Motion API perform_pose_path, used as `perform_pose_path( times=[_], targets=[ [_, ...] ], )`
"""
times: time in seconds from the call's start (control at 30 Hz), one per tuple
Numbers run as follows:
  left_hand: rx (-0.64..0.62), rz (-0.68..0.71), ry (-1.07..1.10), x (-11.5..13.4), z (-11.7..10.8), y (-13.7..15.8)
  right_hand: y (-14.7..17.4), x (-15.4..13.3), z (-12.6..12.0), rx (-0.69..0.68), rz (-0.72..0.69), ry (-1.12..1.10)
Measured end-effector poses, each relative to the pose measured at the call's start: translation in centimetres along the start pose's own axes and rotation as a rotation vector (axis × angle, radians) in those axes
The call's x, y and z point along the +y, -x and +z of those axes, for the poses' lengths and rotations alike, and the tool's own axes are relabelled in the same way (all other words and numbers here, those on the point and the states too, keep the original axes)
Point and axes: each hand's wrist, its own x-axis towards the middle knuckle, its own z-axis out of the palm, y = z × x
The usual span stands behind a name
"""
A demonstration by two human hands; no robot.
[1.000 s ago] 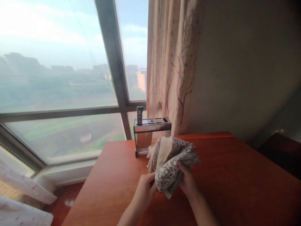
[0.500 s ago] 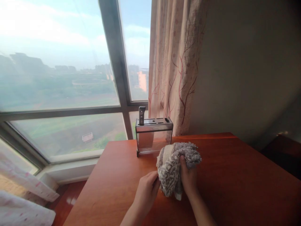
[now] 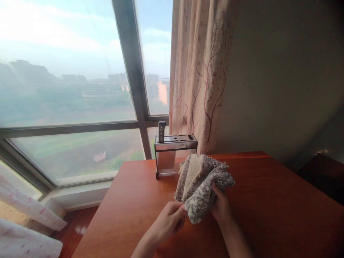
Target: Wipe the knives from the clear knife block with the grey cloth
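Observation:
A fluffy grey, brown and cream striped towel (image 3: 200, 186) is bunched and folded above the table's middle. My right hand (image 3: 220, 202) wraps around its right side, thumb on top and the other fingers hidden beneath or behind the cloth. At the towel's lower left edge is my left hand (image 3: 172, 216), closed, thumb and forefinger pressed together against the cloth. Whatever lies inside its curled fingers is hidden. Just behind the towel stands a see-through knife holder (image 3: 176, 146) with a slotted top. A dark handle with pale rivets (image 3: 161, 132) sticks up from its left slot.
The reddish-brown wooden table (image 3: 129, 193) extends under both hands. Its far edge meets a window (image 3: 80, 125) on the left and a patterned curtain (image 3: 199, 71) behind the holder. A grey wall (image 3: 268, 89) rises at the right.
The towel has turned and spread wider, so its cream stripe shows more. My right hand has shifted slightly right and down; my left hand has come a little lower and to the right.

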Motion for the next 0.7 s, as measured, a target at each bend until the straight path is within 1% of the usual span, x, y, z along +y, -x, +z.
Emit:
perform_pose_path(
  times=[0.07, 0.1, 0.2, 0.3, 0.37, 0.43, 0.47, 0.53, 0.57, 0.6, 0.63, 0.7],
  targets=[
    [-0.022, -0.001, -0.03, 0.0, -0.1, 0.0, 0.0, -0.2, 0.1, 0.006, 0.056, -0.043],
    [-0.008, 0.013, -0.053, -0.1, -0.1, -0.1, 0.0, -0.3, 0.2, 0.016, 0.072, -0.049],
    [0.081, 0.096, -0.152, -0.2, -0.3, -0.4, -0.2, -0.1, 0.6, 0.058, 0.004, 0.023],
    [0.184, 0.187, -0.313, -0.3, -0.7, -0.6, -0.6, 0.3, 0.7, 0.124, -0.102, 0.162],
    [0.275, 0.246, -0.46, -0.6, -0.9, -0.6, -0.7, 0.5, 0.6, 0.174, -0.185, 0.274],
    [0.421, 0.308, -0.652, -1.0, -1.2, -0.6, -0.8, 0.7, 0.6, 0.21, -0.255, 0.345],
    [0.509, 0.341, -0.758, -1.2, -1.3, -0.5, -0.8, 0.7, 0.7, 0.218, -0.268, 0.347],
    [0.67, 0.414, -0.964, -1.6, -1.4, -0.4, -0.8, 0.7, 0.9, 0.219, -0.243, 0.283],
    [0.722, 0.449, -1.049, -1.7, -1.4, -0.3, -0.9, 0.6, 1.1, 0.214, -0.211, 0.233],
    [0.742, 0.477, -1.118, -1.8, -1.4, -0.2, -0.9, 0.5, 1.2, 0.208, -0.178, 0.182],
    [0.734, 0.495, -1.167, -1.8, -1.4, -0.1, -1.0, 0.4, 1.2, 0.204, -0.151, 0.137],
    [0.672, 0.491, -1.193, -1.7, -1.4, 0.1, -1.1, 0.2, 1.3, 0.19, -0.105, 0.08]
  ],
)
